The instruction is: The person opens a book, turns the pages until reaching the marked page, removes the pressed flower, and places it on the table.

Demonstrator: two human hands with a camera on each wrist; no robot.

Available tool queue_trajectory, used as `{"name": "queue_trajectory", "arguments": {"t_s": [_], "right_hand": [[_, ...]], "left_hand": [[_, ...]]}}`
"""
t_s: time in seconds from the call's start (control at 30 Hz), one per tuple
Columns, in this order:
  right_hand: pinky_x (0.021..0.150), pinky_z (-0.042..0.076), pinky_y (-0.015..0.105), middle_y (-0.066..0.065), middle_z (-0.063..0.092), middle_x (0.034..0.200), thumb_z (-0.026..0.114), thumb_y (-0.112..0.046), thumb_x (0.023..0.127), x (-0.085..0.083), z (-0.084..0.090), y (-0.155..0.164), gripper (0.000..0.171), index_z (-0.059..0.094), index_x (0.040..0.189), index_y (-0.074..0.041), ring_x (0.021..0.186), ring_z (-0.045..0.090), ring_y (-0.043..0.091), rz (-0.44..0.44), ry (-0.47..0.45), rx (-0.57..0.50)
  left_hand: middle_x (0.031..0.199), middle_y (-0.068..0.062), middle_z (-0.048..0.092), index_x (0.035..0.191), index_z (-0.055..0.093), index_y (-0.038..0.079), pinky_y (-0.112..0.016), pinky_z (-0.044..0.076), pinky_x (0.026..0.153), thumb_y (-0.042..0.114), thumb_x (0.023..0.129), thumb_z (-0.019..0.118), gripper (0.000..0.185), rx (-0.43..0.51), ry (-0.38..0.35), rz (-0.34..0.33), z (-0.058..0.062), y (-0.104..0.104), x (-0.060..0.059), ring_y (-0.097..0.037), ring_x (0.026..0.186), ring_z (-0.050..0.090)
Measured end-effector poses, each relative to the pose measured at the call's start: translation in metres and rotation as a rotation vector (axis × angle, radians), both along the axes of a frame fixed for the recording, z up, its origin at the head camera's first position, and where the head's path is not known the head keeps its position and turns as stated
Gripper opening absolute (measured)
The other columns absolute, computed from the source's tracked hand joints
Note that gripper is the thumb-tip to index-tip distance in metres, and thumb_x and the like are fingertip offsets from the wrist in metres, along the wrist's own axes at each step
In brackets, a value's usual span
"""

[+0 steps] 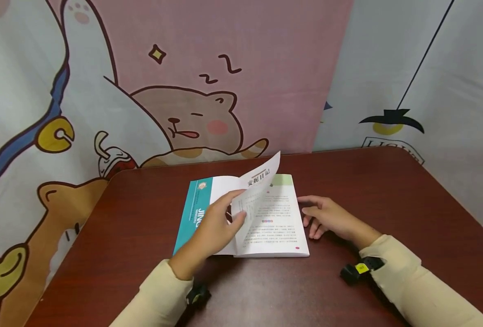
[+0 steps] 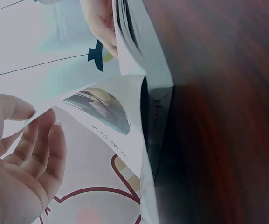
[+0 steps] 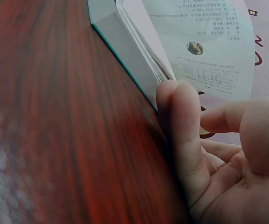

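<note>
An open book (image 1: 276, 234) with a teal cover flap (image 1: 186, 218) at its left lies in the middle of the table. My left hand (image 1: 217, 225) pinches one raised page (image 1: 258, 184) between thumb and fingers, and the page stands tilted over the right-hand side. In the left wrist view a dark picture (image 2: 104, 105) shows on this page, with the thumb and fingers at its edge. My right hand (image 1: 327, 217) rests beside the book's right edge with relaxed fingers. From the right wrist view, its fingertips (image 3: 183, 100) are right at the page block (image 3: 129, 51), holding nothing.
The dark red-brown wooden table (image 1: 266, 290) extends around the book. Behind it hangs a cloth (image 1: 290, 68) with cartoon animals, close along the table's far edge. Black wrist cameras (image 1: 351, 274) are strapped under both cream sleeves (image 1: 417, 281).
</note>
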State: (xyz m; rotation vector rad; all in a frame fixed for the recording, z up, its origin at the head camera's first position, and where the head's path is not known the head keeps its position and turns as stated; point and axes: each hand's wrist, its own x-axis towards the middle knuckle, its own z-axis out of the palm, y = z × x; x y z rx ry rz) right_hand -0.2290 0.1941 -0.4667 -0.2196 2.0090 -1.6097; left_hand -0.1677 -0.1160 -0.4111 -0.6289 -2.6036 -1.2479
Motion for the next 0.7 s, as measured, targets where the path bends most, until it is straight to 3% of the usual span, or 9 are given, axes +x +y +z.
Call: {"name": "queue_trajectory", "arguments": {"t_s": [0.2,0.5,0.7], "right_hand": [[0.052,0.057,0.036,0.012,0.061,0.08,0.047,-0.012,0.103,-0.001,-0.001,0.0,0.055,0.028,0.155,-0.004,0.052,0.064,0.018,-0.002,-0.009,-0.003],[0.051,0.057,0.036,0.013,0.06,0.08,0.047,-0.012,0.103,0.0,0.0,0.001,0.057,0.026,0.155,-0.003,0.051,0.064,0.018,0.002,-0.005,-0.013],[0.052,0.057,0.036,0.013,0.061,0.08,0.047,-0.012,0.103,-0.001,-0.001,0.002,0.056,0.027,0.155,-0.002,0.052,0.064,0.017,0.004,-0.006,-0.004]], "left_hand": [[0.121,-0.002,0.067,0.131,0.062,0.016,-0.025,0.052,0.065,0.007,0.092,0.069,0.041,0.056,0.02,0.08,0.005,-0.007,-0.004,-0.011,0.077,0.057],[0.102,-0.006,0.067,0.121,0.068,0.017,-0.026,0.049,0.06,0.009,0.092,0.068,0.03,0.115,-0.002,0.178,0.015,-0.02,-0.009,-0.016,0.073,0.054],[0.104,-0.009,0.067,0.116,0.07,0.015,-0.028,0.048,0.063,0.011,0.092,0.067,0.024,0.143,-0.035,0.219,0.018,-0.027,-0.012,-0.019,0.077,0.057]]}}
